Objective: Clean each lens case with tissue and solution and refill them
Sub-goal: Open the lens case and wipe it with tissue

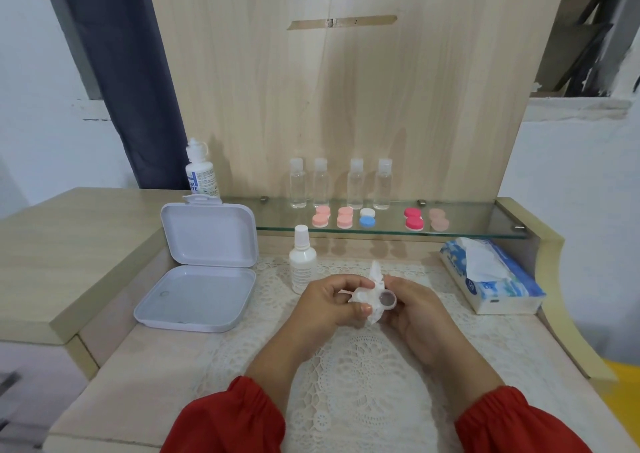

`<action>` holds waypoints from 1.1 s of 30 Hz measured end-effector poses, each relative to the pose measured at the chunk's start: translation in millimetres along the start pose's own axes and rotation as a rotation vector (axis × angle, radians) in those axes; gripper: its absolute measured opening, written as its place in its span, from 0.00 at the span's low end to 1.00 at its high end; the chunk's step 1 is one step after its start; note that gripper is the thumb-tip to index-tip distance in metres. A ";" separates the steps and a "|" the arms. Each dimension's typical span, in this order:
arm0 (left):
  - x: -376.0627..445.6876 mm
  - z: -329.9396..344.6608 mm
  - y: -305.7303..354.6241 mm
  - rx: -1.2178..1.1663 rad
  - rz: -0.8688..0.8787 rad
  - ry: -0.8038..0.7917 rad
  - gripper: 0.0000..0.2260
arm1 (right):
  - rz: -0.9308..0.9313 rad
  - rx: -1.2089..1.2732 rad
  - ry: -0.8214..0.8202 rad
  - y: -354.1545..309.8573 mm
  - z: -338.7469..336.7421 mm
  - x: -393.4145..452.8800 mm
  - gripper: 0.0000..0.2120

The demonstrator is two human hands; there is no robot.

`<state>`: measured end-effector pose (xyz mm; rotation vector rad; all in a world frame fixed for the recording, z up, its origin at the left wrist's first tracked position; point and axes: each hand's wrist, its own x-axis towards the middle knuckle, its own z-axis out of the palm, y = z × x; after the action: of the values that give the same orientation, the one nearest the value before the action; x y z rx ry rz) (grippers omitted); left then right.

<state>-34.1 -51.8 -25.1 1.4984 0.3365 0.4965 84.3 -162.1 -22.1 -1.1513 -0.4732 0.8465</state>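
Above the lace mat, my left hand (329, 302) pinches a crumpled white tissue (372, 288) against an open lens case (387, 302). My right hand (414, 305) grips that case from the right; one round well faces up, the other side is hidden under the tissue. A small white solution bottle (302, 258) stands just behind my left hand, its cap on. Several closed lens cases lie on the glass shelf: light pink ones (321, 218), a white and blue one (367, 218), a red one (413, 219) and a pale beige one (438, 219).
A white plastic box (204, 272) lies open at the left, with a larger solution bottle (200, 172) behind it. Several clear bottles (355, 184) stand at the back of the glass shelf (485, 226). A blue tissue pack (491, 279) sits at the right.
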 end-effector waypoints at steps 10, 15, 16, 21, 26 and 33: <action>3.6 -1.2 -0.8 -0.002 0.034 0.190 0.13 | -0.004 0.004 0.161 4.3 -3.4 7.4 0.08; 3.0 -1.7 -1.3 0.068 0.037 0.189 0.14 | 0.095 0.016 0.024 0.0 -3.8 4.1 0.16; 2.2 -0.7 -0.5 0.078 0.041 0.175 0.14 | 0.110 0.015 -0.011 -0.6 -3.8 2.8 0.16; 0.9 1.5 -0.9 0.133 0.070 0.143 0.15 | 0.105 0.075 -0.054 -1.4 -4.3 0.5 0.13; 2.8 1.1 -3.0 0.202 0.119 0.162 0.18 | 0.003 0.147 0.093 2.9 -3.5 2.1 0.08; 4.8 -1.4 -5.2 0.228 0.091 0.211 0.16 | 0.022 0.084 -0.028 1.9 -1.8 -0.2 0.09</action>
<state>-30.1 -48.1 -30.0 1.6914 0.5049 0.7108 84.8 -163.0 -24.5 -1.0700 -0.4443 0.8947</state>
